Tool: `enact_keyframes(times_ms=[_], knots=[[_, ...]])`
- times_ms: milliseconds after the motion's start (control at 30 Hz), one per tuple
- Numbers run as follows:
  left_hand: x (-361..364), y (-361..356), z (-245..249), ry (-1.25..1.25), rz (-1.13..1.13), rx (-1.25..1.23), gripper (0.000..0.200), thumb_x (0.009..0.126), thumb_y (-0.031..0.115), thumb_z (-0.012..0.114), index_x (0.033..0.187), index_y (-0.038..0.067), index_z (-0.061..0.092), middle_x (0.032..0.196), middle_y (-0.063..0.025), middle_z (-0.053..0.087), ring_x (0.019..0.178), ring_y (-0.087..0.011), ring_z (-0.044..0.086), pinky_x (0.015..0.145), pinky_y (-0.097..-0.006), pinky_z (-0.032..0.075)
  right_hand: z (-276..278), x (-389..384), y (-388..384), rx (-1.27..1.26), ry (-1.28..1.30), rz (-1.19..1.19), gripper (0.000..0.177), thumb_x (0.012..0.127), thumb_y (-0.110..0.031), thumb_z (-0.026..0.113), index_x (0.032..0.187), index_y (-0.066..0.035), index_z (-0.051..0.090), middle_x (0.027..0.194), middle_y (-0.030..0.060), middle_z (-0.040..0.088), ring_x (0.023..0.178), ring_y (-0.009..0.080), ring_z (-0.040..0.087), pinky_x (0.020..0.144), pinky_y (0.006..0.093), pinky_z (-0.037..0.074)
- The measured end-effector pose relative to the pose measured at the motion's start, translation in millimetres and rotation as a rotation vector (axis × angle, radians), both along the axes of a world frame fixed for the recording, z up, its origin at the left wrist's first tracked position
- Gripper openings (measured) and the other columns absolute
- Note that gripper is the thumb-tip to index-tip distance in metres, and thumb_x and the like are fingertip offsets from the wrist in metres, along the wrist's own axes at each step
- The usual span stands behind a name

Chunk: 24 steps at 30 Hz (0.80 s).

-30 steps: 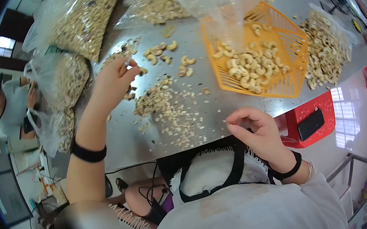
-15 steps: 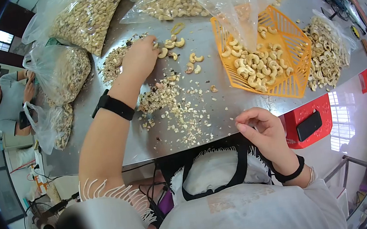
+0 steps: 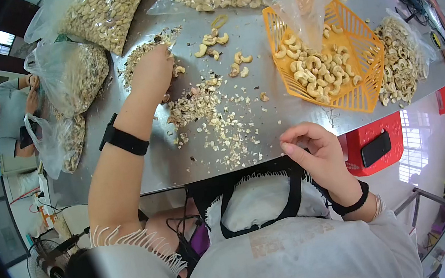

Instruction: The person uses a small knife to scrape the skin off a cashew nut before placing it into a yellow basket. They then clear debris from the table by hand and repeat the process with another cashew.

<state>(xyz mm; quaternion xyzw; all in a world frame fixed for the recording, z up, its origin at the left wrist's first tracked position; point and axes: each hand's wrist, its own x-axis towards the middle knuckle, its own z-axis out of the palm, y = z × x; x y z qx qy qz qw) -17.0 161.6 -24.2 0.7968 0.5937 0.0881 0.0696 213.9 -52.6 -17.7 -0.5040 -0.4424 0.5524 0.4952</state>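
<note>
My left hand (image 3: 153, 71), with a black watch on its wrist, reaches down over a heap of broken brown nut bits (image 3: 134, 55). Its fingertips are hidden behind the back of the hand, so any grip is out of sight. A whole cashew (image 3: 178, 71) lies beside its fingers. My right hand (image 3: 316, 152) hovers near the table's front edge, palm turned inward. Its fingers are loosely curled, the thumb a little apart from them, and no object shows in it. Pale cashew fragments (image 3: 227, 130) are spread between the hands. Several loose cashews (image 3: 214, 39) lie farther back.
A yellow plastic basket (image 3: 366, 66) holds whole cashews, with a cashew heap (image 3: 399, 61) to its right. Filled clear bags (image 3: 102, 17) line the back and left. A red stool (image 3: 353, 151) carrying a phone (image 3: 375, 149) stands below the table edge. Another person (image 3: 8, 110) works at left.
My left hand has moved left and slightly down, off the loose cashews and onto the heap of bits. The right hand stays nearly in place. The camera view has shifted slightly.
</note>
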Motion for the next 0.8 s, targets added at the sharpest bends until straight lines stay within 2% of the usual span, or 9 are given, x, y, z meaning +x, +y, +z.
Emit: enact_keyframes(times_ms=[233,300,400,533,600,633,700,767,800], knots=[[-15,-1,-8,0.024,0.011,0.057,0.028,0.075,0.022,0.054,0.090,-0.001,0.051,0.084,-0.0171,0.057,0.079,-0.0329,0.053,0.067,-0.0381,0.041,-2,0,-3,0.009,0.000,-0.012,0.014,0.074,-0.003,0.058,0.088,-0.002,0.055,0.082,0.0025,0.056,0.077,0.0087,0.051,0.071,0.0220,0.041],[-14,-5,-6,0.045,0.005,0.093,0.025,0.074,0.022,0.055,0.081,-0.001,0.052,0.078,-0.0172,0.056,0.075,-0.0333,0.053,0.063,-0.0385,0.041,-2,-1,-3,0.003,0.004,-0.020,0.014,0.074,-0.003,0.058,0.088,-0.002,0.055,0.083,0.0025,0.056,0.077,0.0088,0.051,0.071,0.0219,0.041],[-15,-4,-7,0.081,0.038,0.039,0.024,0.074,0.022,0.055,0.076,-0.002,0.052,0.073,-0.0174,0.054,0.072,-0.0342,0.051,0.061,-0.0395,0.039,-1,-1,-4,-0.005,0.025,-0.015,0.014,0.074,-0.003,0.058,0.088,-0.002,0.055,0.083,0.0025,0.055,0.077,0.0089,0.051,0.071,0.0219,0.040],[-18,-6,-2,0.013,-0.012,0.061,0.025,0.073,0.023,0.057,0.075,-0.002,0.052,0.064,-0.0156,0.052,0.062,-0.0305,0.051,0.055,-0.0384,0.038,-3,-3,-4,0.007,0.013,-0.002,0.014,0.074,-0.003,0.059,0.088,-0.002,0.055,0.082,0.0027,0.056,0.077,0.0089,0.051,0.071,0.0221,0.040],[-15,-15,11,-0.253,0.045,-0.116,0.026,0.073,0.027,0.056,0.077,0.001,0.056,0.063,-0.0117,0.053,0.061,-0.0231,0.053,0.056,-0.0331,0.041,-3,-3,-3,0.008,0.004,-0.001,0.014,0.074,-0.004,0.059,0.088,-0.002,0.055,0.081,0.0028,0.056,0.077,0.0090,0.051,0.070,0.0222,0.041],[-10,-25,19,-0.254,0.038,-0.121,0.026,0.073,0.027,0.056,0.077,0.001,0.056,0.063,-0.0117,0.053,0.061,-0.0231,0.053,0.056,-0.0331,0.041,-4,-4,-3,0.009,-0.011,0.000,0.014,0.074,-0.004,0.059,0.087,-0.002,0.056,0.081,0.0027,0.056,0.077,0.0090,0.051,0.070,0.0220,0.041],[4,-53,39,-0.445,0.012,-0.330,0.026,0.074,0.027,0.058,0.079,0.001,0.056,0.057,-0.0055,0.047,0.054,-0.0123,0.045,0.051,-0.0261,0.037,-4,-5,-1,0.002,-0.030,-0.004,0.013,0.074,-0.004,0.059,0.087,-0.002,0.056,0.080,0.0027,0.056,0.077,0.0090,0.051,0.069,0.0217,0.041],[15,-84,56,-0.560,-0.034,-0.518,0.023,0.075,0.024,0.058,0.081,0.001,0.055,0.057,-0.0017,0.041,0.055,-0.0072,0.038,0.050,-0.0223,0.034,-4,-8,1,0.009,-0.010,0.053,0.016,0.075,-0.005,0.058,0.091,-0.001,0.054,0.082,0.0032,0.055,0.077,0.0087,0.051,0.068,0.0212,0.042],[19,-96,60,-0.563,-0.034,-0.525,0.023,0.075,0.024,0.058,0.081,0.001,0.055,0.057,-0.0017,0.041,0.055,-0.0072,0.038,0.050,-0.0223,0.034,-3,-11,3,0.003,-0.013,0.051,0.016,0.075,-0.005,0.058,0.091,-0.001,0.054,0.082,0.0032,0.055,0.077,0.0087,0.051,0.068,0.0212,0.042]])
